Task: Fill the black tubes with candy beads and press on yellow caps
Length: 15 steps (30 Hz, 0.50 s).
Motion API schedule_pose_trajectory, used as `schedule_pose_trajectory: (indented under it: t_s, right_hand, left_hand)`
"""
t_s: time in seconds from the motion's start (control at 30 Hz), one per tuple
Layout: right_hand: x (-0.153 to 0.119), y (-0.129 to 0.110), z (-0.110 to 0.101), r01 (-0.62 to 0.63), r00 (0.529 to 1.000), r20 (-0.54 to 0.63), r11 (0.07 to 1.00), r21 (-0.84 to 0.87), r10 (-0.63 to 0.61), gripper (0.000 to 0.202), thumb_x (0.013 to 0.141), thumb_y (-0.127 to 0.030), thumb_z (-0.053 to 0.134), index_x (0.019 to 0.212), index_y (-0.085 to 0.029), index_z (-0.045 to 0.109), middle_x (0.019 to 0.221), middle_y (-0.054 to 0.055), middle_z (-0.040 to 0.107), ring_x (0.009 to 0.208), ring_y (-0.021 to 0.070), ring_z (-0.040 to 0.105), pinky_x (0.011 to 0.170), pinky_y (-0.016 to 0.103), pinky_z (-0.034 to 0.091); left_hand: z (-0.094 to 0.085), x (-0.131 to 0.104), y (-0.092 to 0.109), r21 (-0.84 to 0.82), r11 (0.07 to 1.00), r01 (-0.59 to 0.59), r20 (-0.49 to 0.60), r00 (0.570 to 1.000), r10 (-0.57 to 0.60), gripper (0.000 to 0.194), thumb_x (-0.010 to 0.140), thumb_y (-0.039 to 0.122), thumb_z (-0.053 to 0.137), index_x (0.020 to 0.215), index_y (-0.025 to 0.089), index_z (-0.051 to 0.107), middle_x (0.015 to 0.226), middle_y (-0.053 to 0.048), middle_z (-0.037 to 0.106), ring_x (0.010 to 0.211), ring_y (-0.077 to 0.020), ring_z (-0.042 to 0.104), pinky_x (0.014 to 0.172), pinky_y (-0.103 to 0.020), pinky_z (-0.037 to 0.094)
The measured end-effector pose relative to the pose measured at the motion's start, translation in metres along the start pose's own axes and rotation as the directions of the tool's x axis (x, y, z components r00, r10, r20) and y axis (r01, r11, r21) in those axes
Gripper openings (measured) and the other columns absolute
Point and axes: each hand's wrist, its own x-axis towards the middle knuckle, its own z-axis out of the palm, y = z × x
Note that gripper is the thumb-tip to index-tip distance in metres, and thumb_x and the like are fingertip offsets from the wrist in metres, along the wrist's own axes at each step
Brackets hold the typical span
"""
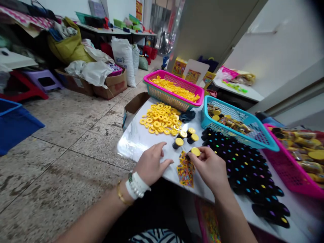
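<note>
1. Four yellow-topped black pieces [178, 143] are stood in a loose cluster just beyond the hands, seemingly so placed that they can be reached without stretching
2. In the right hand [211, 168], a similar capped piece [195, 152] is pinched between thumb and fingers, its yellow top turned upward; it is held above the upper end of the printed cards [184, 176], near the front of the table [131, 143]
3. By the left hand [149, 163] nothing is gripped; its thumb and fingers are spread apart and pointed toward the held piece, apparently so that support can be lent
4. The yellow rings [159, 118] are heaped toward the far left corner, where they can probably be picked from without the rows of black pieces [248, 165] being disturbed
5. Those rows are packed closely on the right, perhaps to save space, and are hemmed in by the blue basket [272, 145] behind and the pink basket [286, 172] at the side; little room is left there
6. Most open room is found at the table's left front, between the rings and the edge; beyond that edge only floor [76, 135] is seen, so anything nudged that way could be dropped
</note>
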Motion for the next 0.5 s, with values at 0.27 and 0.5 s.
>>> schedule_pose_trajectory:
  t_s: [0.27, 0.5]
  right_hand:
    - [0.012, 0.017, 0.027, -0.093, 0.992, -0.079, 0.991, 0.098, 0.101, 0.044, 0.072, -0.038, 0.064, 0.109, -0.017, 0.051, 0.061, -0.001, 0.068, 0.062, 0.0241, 0.067, 0.064, 0.032, 0.045]
    - [0.021, 0.014, 0.024, -0.088, 0.986, -0.141, 0.995, 0.037, 0.093, 0.018, 0.075, -0.034, 0.061, 0.082, -0.024, 0.048, 0.066, 0.004, 0.068, 0.059, 0.0224, 0.065, 0.058, 0.029, 0.043]
  left_hand:
    - [0.036, 0.076, 0.017, 0.063, 0.995, 0.078, 0.165, 0.982, -0.087, 0.038, 0.076, 0.023, 0.071, 0.110, 0.013, 0.058, 0.074, -0.003, 0.068, 0.073, -0.0204, 0.066, 0.069, -0.029, 0.050]
    - [0.056, 0.103, 0.028, 0.172, 0.982, 0.072, 0.190, 0.976, -0.105, 0.031, 0.078, 0.022, 0.069, 0.106, 0.011, 0.060, 0.095, -0.013, 0.071, 0.092, -0.0246, 0.067, 0.077, -0.031, 0.049]
